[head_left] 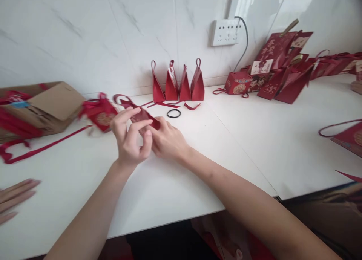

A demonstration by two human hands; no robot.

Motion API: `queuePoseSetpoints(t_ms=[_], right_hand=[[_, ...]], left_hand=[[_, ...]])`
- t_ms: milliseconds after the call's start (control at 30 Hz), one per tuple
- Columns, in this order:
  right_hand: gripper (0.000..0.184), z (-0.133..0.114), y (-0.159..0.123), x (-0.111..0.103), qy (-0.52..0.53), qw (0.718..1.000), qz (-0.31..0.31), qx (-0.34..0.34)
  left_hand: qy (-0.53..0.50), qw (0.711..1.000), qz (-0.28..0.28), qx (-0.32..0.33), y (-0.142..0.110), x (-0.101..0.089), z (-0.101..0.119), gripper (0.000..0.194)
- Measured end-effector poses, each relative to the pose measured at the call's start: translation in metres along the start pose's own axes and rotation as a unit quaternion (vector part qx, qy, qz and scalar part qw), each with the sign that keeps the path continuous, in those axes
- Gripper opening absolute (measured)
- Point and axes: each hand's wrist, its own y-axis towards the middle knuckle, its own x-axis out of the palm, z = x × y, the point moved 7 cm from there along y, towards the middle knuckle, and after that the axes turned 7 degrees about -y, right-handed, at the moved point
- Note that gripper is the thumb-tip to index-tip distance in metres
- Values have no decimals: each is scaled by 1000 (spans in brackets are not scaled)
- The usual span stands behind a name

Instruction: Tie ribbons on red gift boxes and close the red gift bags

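Note:
Both my hands meet over the white table [175, 184], working a flat dark-red paper box piece [143, 117] with a ribbon loop [122, 99] at its far end. My left hand [130, 137] pinches the piece from the left, fingers curled around it. My right hand [166, 139] grips its right end, fingers closed on the red paper. The piece is held just above the tabletop.
Several folded red pyramid boxes [177, 83] stand by the wall, a black hair band [173, 113] before them. A cardboard box [42, 107] and a red pouch [100, 115] lie left. Red gift boxes [279, 68] pile at right. Another person's fingers [15, 198] rest at the left edge.

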Motion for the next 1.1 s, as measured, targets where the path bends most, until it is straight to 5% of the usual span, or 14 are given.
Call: queuePoseSetpoints(t_ms=[133, 300, 400, 533, 800, 1100], right_hand=[[38, 16, -2, 0, 106, 993, 6, 58], [49, 39, -2, -2, 205, 966, 74, 142], [51, 45, -4, 0, 251, 948, 94, 170], [46, 42, -6, 11, 223, 958, 42, 178], [40, 31, -3, 16, 137, 979, 31, 148], [39, 26, -1, 21, 130, 982, 50, 130]], left_hand=[[4, 999, 45, -14, -9, -2, -7, 28], [-64, 986, 30, -154, -25, 17, -31, 48], [-124, 944, 12, -307, -41, 29, -59, 48], [-132, 875, 15, -466, -65, 38, -95, 36], [-43, 834, 76, -545, -69, 33, -145, 55], [98, 782, 136, -600, -45, 55, -164, 93]])
